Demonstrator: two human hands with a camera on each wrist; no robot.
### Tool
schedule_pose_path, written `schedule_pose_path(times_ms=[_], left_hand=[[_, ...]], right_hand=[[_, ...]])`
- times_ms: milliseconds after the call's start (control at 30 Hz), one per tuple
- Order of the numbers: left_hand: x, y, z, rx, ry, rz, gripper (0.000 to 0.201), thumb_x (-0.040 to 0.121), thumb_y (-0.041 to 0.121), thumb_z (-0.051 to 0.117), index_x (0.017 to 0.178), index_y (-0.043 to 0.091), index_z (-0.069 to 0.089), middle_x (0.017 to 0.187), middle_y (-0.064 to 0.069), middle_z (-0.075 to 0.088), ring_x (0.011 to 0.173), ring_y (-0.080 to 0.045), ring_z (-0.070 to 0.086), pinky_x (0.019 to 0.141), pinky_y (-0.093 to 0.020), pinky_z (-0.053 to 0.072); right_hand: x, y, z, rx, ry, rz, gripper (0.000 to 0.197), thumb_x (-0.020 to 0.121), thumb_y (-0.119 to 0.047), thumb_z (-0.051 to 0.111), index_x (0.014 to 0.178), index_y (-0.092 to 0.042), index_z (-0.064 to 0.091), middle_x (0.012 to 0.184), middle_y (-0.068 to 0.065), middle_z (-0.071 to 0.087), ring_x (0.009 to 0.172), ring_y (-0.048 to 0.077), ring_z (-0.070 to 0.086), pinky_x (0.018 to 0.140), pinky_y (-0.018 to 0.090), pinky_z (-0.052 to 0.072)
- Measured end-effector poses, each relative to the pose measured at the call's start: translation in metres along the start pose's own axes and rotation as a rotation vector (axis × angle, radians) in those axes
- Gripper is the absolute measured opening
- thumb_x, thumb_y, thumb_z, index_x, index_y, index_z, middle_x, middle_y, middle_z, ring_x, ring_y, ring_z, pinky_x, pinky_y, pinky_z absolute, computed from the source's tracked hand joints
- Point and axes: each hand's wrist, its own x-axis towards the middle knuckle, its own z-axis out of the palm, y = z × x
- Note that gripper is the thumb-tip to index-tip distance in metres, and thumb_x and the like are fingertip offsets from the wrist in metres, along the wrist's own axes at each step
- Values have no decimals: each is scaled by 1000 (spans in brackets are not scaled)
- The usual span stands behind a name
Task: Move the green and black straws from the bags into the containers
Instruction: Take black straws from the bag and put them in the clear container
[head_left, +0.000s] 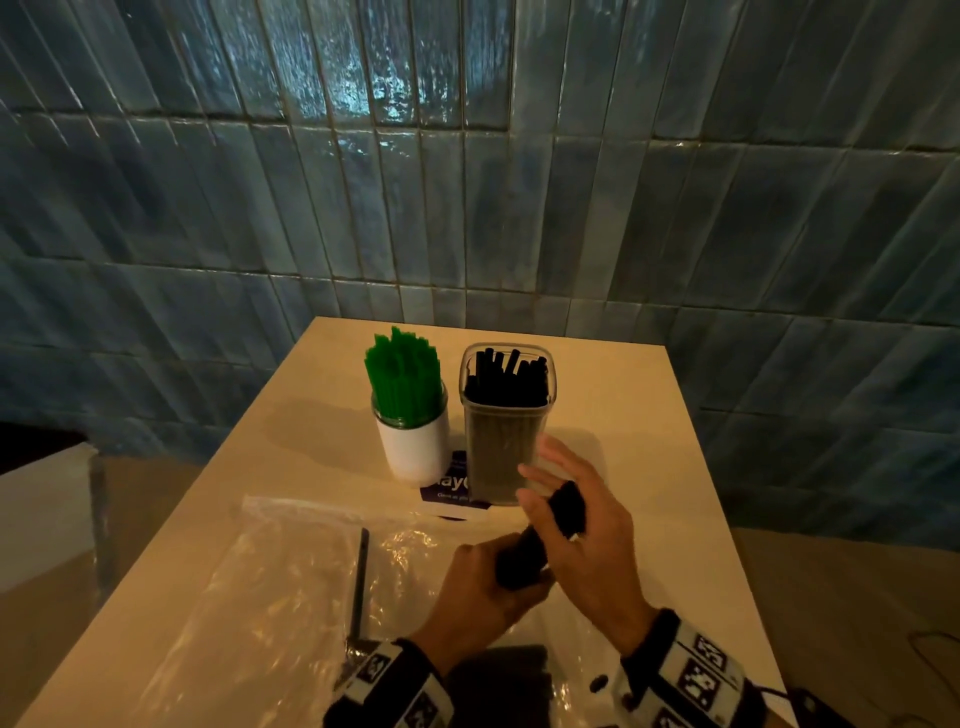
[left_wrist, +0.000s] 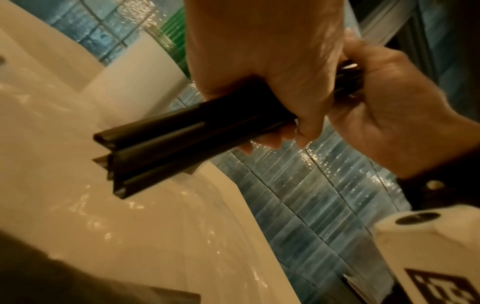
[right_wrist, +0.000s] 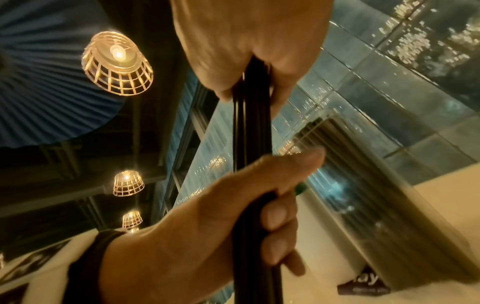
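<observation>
Bundle of black plastic straws above the clear plastic bag, left hand curled round its lower end, right hand thumb-pinching its top, other fingers spread, square clear container of black straws at twelve o'clock

Green straws, black straws, glossy blue tiles.

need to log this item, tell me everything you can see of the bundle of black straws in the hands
The bundle of black straws is a handful of thin, smooth, plastic-looking tubes held together, tilted above the clear bag, in front of the square container. The left hand grips its lower part; the right hand closes on its upper end. In the left wrist view the free ends sit uneven, some cut at a slant.
</observation>
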Motion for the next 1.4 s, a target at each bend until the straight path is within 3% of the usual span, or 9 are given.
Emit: schedule_pose_path(times_ms=[100,200,367,567,767,900,1000,1100,1400], left_hand=[[6,14,5,36,-55,56,24,83,30,67,106,25,61,100,15,66,91,3,61,91,-23,49],[19,34,4,217,-145,141,31,85,32,64,113,20,56,100,10,63,84,1,58,88,-22,48],[52,61,-28,413,-200,259,52,79,53,65,120,24,52,125,6,53,111,-7,49,96,-28,43],[112,90,-79,506,316,341,49,85,51,57,123,21,50,133,1,44,120,-14,39,100,-32,36],[155,59,-86,891,94,143,80,88,65,31,148,15,13,158,-5,3,144,-20,1,115,-38,3],[151,49,-78,872,196,196,62,94,56,31,141,17,37,149,-5,35,138,-22,27,112,-36,20],[140,39,-71,822,393,380,44,93,46,40,115,13,60,114,-8,62,103,-26,58,83,-32,46],[133,31,-65,799,485,490,39,89,42,41,99,12,64,93,-6,64,82,-22,60,66,-30,48],[118,25,-59,860,490,534,39,87,43,43,99,14,66,95,-6,66,83,-22,61,69,-28,48]], right_hand=[[6,1,3,150,194,72,28,83,-35,67,107,-25,56,95,-15,69,78,10,69,74,26,55],[17,2,-3,182,321,74,12,82,-35,68,82,-34,56,67,-1,62,53,13,59,56,26,52],[43,2,-34,160,435,8,13,84,-24,64,82,-32,54,67,-6,59,50,7,54,50,17,48],[93,-5,-86,174,685,-23,15,90,-19,61,83,-29,52,61,-8,58,46,4,53,48,17,47],[149,-25,-117,216,840,-181,14,91,-23,59,81,-24,49,65,-3,53,43,3,51,44,19,44],[184,-36,-125,281,900,-233,15,92,-25,57,82,-19,48,63,-6,52,43,5,50,46,22,45],[206,-37,-119,349,899,-191,15,92,-25,57,82,-17,49,61,-3,53,42,8,49,48,25,45],[221,-34,-100,353,861,-141,14,92,-25,57,82,-17,51,63,1,54,44,9,51,49,27,47],[231,-33,-52,336,782,-76,14,92,-22,59,81,-21,51,67,-4,57,47,3,55,51,19,49]])
